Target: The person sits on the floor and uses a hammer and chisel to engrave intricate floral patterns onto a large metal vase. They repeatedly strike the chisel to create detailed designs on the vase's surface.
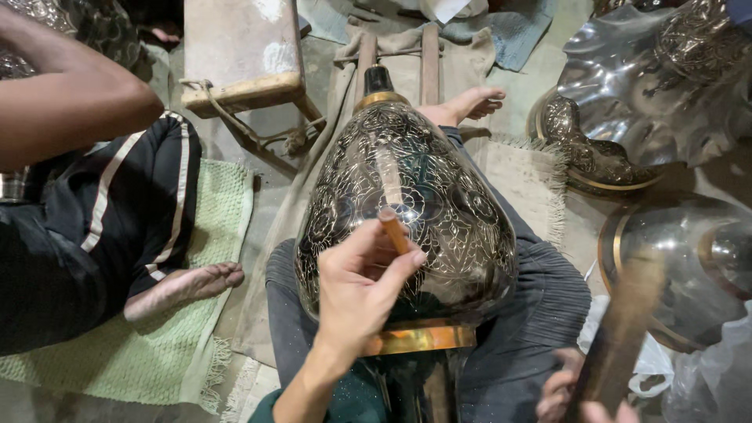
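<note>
One engraved metal vase (407, 211) lay under left grip (360, 294), long axis pointing away; one chisel (394, 230) pinched there; right grip (576, 392) clenched one blurred mallet (623, 329).

One large teardrop-shaped engraved metal vessel (407, 211) with a brass band at its wide end and a dark cap at its narrow end. One short copper-coloured chisel rod (394, 229). One blurred wooden mallet handle (619, 337). Two hands of the seated worker: left hand (362, 288), right hand (568, 392). Three bare feet in view: one (474, 102) beyond the vessel, one (188, 288) on the mat, and one (164, 34), only partly seen, at the top. One pale green woven mat (157, 345). One beige fringed cloth (521, 176). One low wooden stool (239, 59). One wavy-edged polished metal tray (627, 86). Two further rounded metal pieces at right: one engraved (587, 153), one plain and shiny (689, 258).
</note>
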